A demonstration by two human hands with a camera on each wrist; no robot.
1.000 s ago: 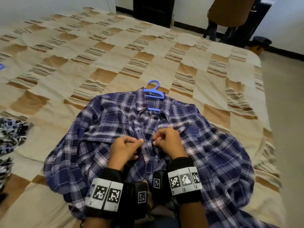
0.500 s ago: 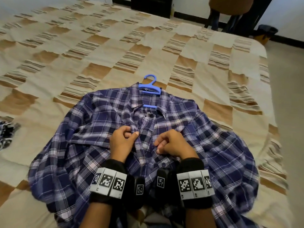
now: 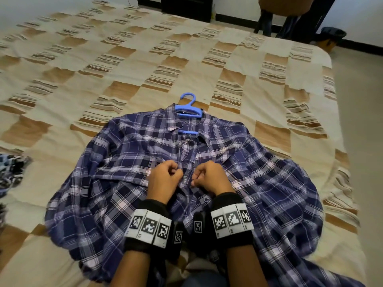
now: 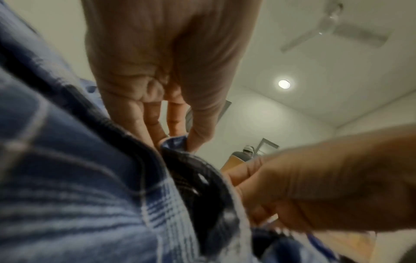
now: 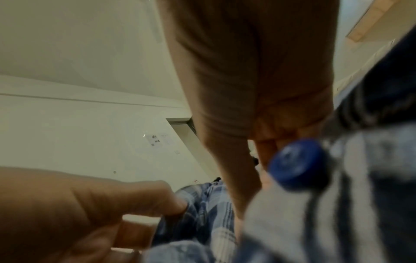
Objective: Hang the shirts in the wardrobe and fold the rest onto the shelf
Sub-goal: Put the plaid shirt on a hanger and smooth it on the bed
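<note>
The shirt lies spread on the bed, near its front edge, with the hanger inside the collar and its hook pointing toward the far edge. Both hands are at the middle front of the shirt. The left hand has curled fingers that pinch the left edge of the placket, and the right hand pinches the right edge; the two hands are just beside each other. In the right wrist view a blue button is very close to the right fingers, but I cannot tell if they touch it. I think the step is closing a button so that the shirt stays on the hanger.

Some things could go wrong from here. The button may slip out of the hole if the two edges are not pulled flat, because the cloth is wrinkled under the hands. The person may also join a button to the wrong hole, and then the front would hang crooked. If the hands pull the placket toward the front edge, the collar may slide off the hanger, which only lies loose inside. Another button lower on the placket looks open, so the lower part can gape when the shirt is lifted.
</note>
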